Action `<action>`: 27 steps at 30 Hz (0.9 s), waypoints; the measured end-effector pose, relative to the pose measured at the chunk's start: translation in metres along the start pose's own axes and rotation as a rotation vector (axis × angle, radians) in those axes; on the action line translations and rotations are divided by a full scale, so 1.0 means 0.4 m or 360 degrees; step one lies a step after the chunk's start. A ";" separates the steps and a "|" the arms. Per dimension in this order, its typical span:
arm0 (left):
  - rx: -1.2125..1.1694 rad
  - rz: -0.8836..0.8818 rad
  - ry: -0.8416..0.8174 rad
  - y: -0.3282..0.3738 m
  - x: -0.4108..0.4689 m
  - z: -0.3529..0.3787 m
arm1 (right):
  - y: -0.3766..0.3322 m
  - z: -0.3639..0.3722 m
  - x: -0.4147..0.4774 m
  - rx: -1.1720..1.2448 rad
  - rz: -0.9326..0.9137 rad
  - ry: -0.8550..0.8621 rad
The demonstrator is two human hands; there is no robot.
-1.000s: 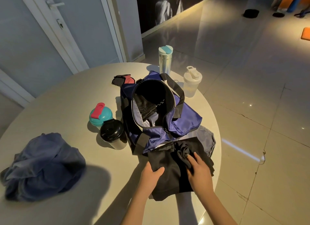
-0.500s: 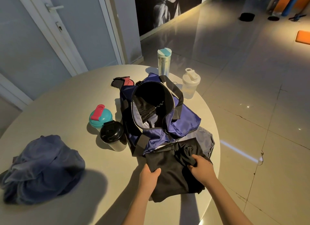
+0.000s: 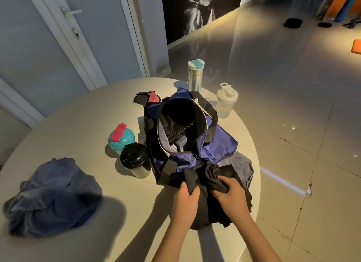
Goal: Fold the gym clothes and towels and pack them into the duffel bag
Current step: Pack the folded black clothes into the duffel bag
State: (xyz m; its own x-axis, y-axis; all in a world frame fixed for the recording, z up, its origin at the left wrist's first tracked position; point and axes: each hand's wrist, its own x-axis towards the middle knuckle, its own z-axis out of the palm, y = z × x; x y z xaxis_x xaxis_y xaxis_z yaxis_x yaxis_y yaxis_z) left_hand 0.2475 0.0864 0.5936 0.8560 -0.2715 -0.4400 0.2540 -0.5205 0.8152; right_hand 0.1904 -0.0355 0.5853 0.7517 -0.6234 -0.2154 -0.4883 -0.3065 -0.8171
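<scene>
**No legible text in view**

We're scanning every surface and nothing reads out: no words, brands or numbers. On the clear shaker, at two o'clock from the duffel bag, we see faint marks down its side, too small to make out. Inside the bag's opening there is a short white checkered strip, a pattern with no letters. The poster on the wall at twelve o'clock shows us no lettering either.
</scene>
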 end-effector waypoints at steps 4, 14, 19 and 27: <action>-0.0270 0.0092 -0.0044 0.081 -0.021 -0.016 | -0.062 -0.018 0.002 0.0145 -0.0165 0.0055; -0.0973 0.0188 -0.0270 0.265 0.014 -0.076 | -0.279 -0.071 0.053 0.0403 -0.0592 0.0052; -0.1095 0.0178 -0.0387 0.326 0.075 -0.117 | -0.325 -0.059 0.146 0.0317 -0.0583 -0.0008; 0.0220 0.0472 0.0370 0.297 0.307 -0.193 | -0.359 0.000 0.303 -0.0037 -0.0623 0.0023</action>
State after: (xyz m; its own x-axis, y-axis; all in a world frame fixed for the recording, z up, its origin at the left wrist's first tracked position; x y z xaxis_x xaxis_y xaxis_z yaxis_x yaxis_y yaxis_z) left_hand 0.4174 0.0538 0.6657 0.9661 -0.2444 -0.0835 -0.0689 -0.5555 0.8286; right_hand 0.3516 -0.0673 0.6765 0.8770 -0.4659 0.1177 -0.1759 -0.5392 -0.8236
